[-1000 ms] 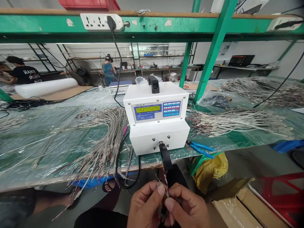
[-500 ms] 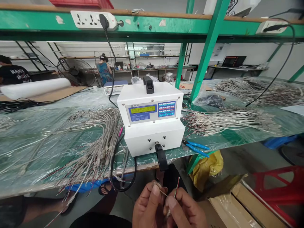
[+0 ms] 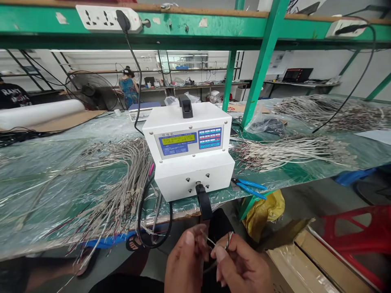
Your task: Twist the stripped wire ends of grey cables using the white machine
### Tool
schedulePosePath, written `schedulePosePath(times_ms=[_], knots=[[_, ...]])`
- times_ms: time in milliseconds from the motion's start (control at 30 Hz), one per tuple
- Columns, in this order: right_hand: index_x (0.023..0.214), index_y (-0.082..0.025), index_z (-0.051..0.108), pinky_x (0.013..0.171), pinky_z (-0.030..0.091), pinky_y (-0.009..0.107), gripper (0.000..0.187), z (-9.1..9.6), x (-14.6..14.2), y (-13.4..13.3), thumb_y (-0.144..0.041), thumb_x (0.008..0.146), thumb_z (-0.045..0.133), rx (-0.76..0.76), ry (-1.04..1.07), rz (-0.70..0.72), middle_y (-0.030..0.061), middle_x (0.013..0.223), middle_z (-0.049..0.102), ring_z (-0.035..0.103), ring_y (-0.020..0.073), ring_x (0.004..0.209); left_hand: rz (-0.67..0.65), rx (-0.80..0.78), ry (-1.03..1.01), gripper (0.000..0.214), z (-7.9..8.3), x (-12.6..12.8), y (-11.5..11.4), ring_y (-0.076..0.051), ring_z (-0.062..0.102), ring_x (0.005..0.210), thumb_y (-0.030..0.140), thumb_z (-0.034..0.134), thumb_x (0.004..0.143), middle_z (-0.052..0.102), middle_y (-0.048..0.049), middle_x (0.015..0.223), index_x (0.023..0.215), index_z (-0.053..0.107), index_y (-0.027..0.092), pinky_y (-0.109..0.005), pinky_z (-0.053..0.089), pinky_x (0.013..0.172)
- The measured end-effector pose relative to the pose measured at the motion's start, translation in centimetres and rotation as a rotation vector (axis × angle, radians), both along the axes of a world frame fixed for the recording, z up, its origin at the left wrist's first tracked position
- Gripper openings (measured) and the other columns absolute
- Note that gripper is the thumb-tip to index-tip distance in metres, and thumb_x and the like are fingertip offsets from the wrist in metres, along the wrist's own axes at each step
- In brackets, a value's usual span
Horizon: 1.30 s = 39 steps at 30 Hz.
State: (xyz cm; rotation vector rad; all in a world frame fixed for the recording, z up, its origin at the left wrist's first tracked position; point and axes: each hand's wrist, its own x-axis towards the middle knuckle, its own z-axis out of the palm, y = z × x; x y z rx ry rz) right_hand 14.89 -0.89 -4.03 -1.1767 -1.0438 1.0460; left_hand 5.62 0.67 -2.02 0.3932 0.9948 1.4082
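Low in the middle of the view, both my hands pinch the stripped end of a thin cable. My left hand (image 3: 186, 264) is closed on the grey cable sheath, from which fine wire ends (image 3: 209, 241) stick up. My right hand (image 3: 241, 266) is closed on a twisted red, green and white wire bundle (image 3: 229, 240). Just above my hands a black clamp arm (image 3: 203, 201) hangs from the front of a white box machine (image 3: 187, 150) with a blue display and keypad.
The machine stands on a green bench covered in clear plastic (image 3: 45, 171). Heaps of grey cables lie to its left (image 3: 122, 183) and right (image 3: 290, 150). Blue-handled pliers (image 3: 249, 187) lie beside it. A cardboard box (image 3: 308, 260) and red stool (image 3: 360, 236) stand below right. People work far behind.
My hands have drawn slightly apart, and the coloured twisted wires now stand clear in my right fingers. The view has shifted, so the machine sits further left and higher.
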Motion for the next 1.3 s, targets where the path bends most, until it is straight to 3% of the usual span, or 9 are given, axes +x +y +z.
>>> schedulePosePath(times_ms=[233, 400, 567, 667, 800, 867, 933, 1067, 1300], knots=[[0.078, -0.023, 0.054, 0.055, 0.035, 0.020, 0.015, -0.9, 0.2, 0.3, -0.019, 0.091, 0.049, 0.329, -0.377, -0.021, -0.0043, 0.068, 0.051, 0.045, 0.0083, 0.057, -0.108, -0.012, 0.266, 0.038, 0.9, -0.6, 0.1, -0.011, 0.046, 0.057, 0.042, 0.092, 0.053, 0.058, -0.0005, 0.054, 0.052, 0.066, 0.013, -0.020, 0.039, 0.056], [0.083, -0.024, 0.058, 0.058, 0.039, 0.020, 0.015, -0.9, -0.1, -0.1, -0.015, 0.091, 0.050, 0.404, -0.308, -0.050, -0.0033, 0.072, 0.056, 0.053, 0.0088, 0.060, -0.317, -0.096, 0.005, 0.040, 0.8, -1.8, 0.4, -0.006, 0.028, 0.043, 0.042, 0.089, 0.060, 0.041, 0.0048, 0.040, 0.048, 0.062, 0.014, -0.019, 0.023, 0.045], [0.074, -0.023, 0.062, 0.059, 0.040, 0.020, 0.018, -1.5, 0.2, -0.3, -0.031, 0.090, 0.062, 0.289, 0.106, 0.122, -0.0030, 0.068, 0.053, 0.050, 0.0098, 0.062, -0.501, -0.143, -0.174, 0.036, 1.1, -2.4, 0.0, -0.003, 0.021, 0.036, 0.044, 0.090, 0.060, 0.030, 0.0091, 0.034, 0.063, 0.075, 0.011, -0.018, 0.016, 0.043], [0.069, -0.018, 0.061, 0.051, 0.033, 0.018, 0.031, -1.2, 0.6, -0.2, -0.042, 0.088, 0.065, 0.108, 0.294, 0.244, -0.0039, 0.065, 0.047, 0.041, 0.0067, 0.053, -0.501, -0.132, -0.148, 0.038, 1.3, -2.4, 0.3, -0.003, 0.021, 0.037, 0.047, 0.088, 0.060, 0.031, 0.0090, 0.034, 0.064, 0.075, 0.011, -0.019, 0.019, 0.044], [0.070, -0.016, 0.056, 0.047, 0.024, 0.020, 0.037, -0.1, 0.8, 0.5, -0.046, 0.090, 0.061, -0.032, 0.232, 0.172, -0.0051, 0.064, 0.043, 0.034, 0.0048, 0.047, -0.167, 0.027, 0.315, 0.041, 2.1, -3.3, 2.8, -0.009, 0.036, 0.048, 0.053, 0.074, 0.076, 0.042, 0.0048, 0.045, 0.060, 0.066, 0.016, -0.021, 0.033, 0.054], [0.070, -0.016, 0.054, 0.050, 0.023, 0.022, 0.037, 0.4, 0.7, 0.9, -0.046, 0.091, 0.059, -0.037, 0.159, 0.111, -0.0061, 0.061, 0.039, 0.032, 0.0062, 0.049, -0.110, 0.123, 0.603, 0.051, 2.5, -3.8, 4.9, -0.012, 0.039, 0.052, 0.057, 0.063, 0.083, 0.040, 0.0039, 0.049, 0.051, 0.052, 0.018, -0.024, 0.036, 0.056], [0.070, -0.017, 0.052, 0.051, 0.022, 0.023, 0.036, 0.8, 0.3, 1.4, -0.045, 0.092, 0.058, -0.058, 0.107, 0.092, -0.0071, 0.059, 0.034, 0.029, 0.0074, 0.050, -0.259, 0.137, 0.742, 0.056, 2.7, -4.1, 7.1, -0.013, 0.037, 0.050, 0.062, 0.058, 0.083, 0.033, 0.0047, 0.049, 0.049, 0.042, 0.021, -0.026, 0.035, 0.051], [0.069, -0.018, 0.051, 0.050, 0.022, 0.024, 0.035, 0.7, -0.5, 2.2, -0.046, 0.091, 0.057, -0.087, 0.054, 0.084, -0.0075, 0.057, 0.031, 0.028, 0.0086, 0.050, -0.533, 0.088, 0.678, 0.054, 2.7, -3.6, 10.2, -0.011, 0.025, 0.043, 0.063, 0.066, 0.075, 0.024, 0.0080, 0.047, 0.051, 0.037, 0.024, -0.025, 0.024, 0.041], [0.067, -0.018, 0.049, 0.047, 0.022, 0.022, 0.036, 0.5, -1.1, 3.1, -0.045, 0.089, 0.057, -0.108, 0.020, 0.071, -0.0081, 0.054, 0.031, 0.027, 0.0075, 0.048, -0.588, 0.082, 0.541, 0.051, 2.6, -3.2, 11.1, -0.008, 0.018, 0.042, 0.051, 0.070, 0.074, 0.021, 0.0095, 0.046, 0.051, 0.033, 0.025, -0.024, 0.015, 0.040]])
